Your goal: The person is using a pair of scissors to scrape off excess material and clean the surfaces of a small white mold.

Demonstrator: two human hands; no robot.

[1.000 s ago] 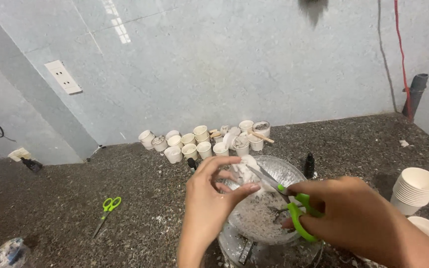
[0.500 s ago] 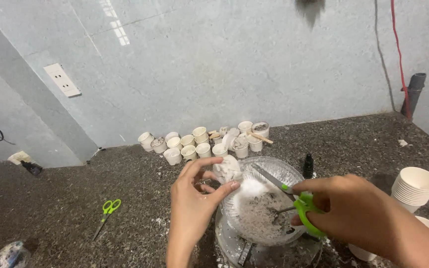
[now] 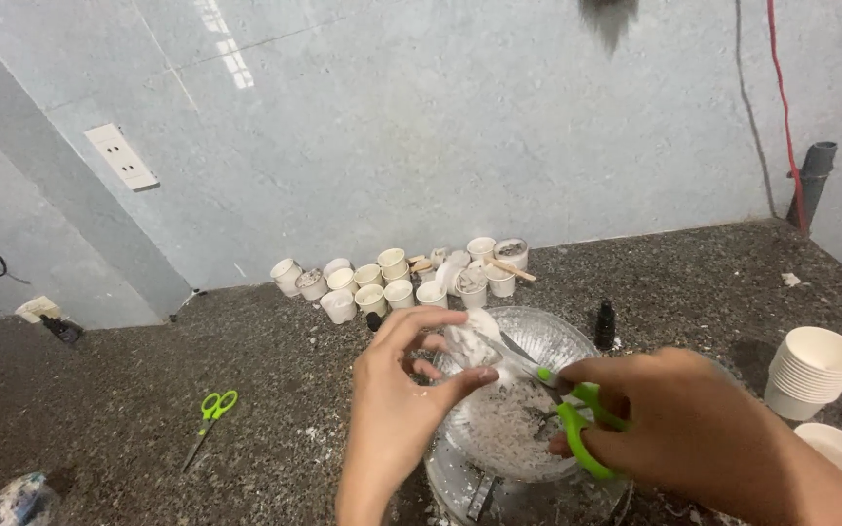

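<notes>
A: Nearest first. Right hand (image 3: 694,429) at 5 o'clock, fingers through the loops of green-handled scissors (image 3: 559,401), blades angled toward 10 o'clock. Left hand (image 3: 397,390) at 6 o'clock, thumb and fingertips pinching a small white piece (image 3: 470,343) held over the clear bowl (image 3: 548,336). Blades touching or just beside that piece.

B: Noted. Risks?

A: Blade tips close to left fingertips; a cut taken too far in likely to nick skin. Bowl resting on a second clear dish or stand, rim overhanging; a push from either wrist could tip it and spill the grey-white shreds (image 3: 509,429). Flying clippings probably landing on the dark speckled counter (image 3: 148,390), already dusted white.

B: Farther out?

A: Second green scissors (image 3: 209,419) lying at 9 o'clock, well apart. Stack of white paper cups (image 3: 811,368) at 3 o'clock, a lone cup below it. Small dark bottle (image 3: 604,325) just beyond the bowl at 1 o'clock. Cluster of small white cups (image 3: 397,278) at 12 o'clock against the wall, some tipped over.

B: Unclear items?

A: Material of the pinched piece not determinable. Whether blades closed or parted: partly hidden, cannot tell. Object under the bowl cut off by lower edge. Cup contents too small to read. Crumpled packet at 8 o'clock, cropped.
</notes>
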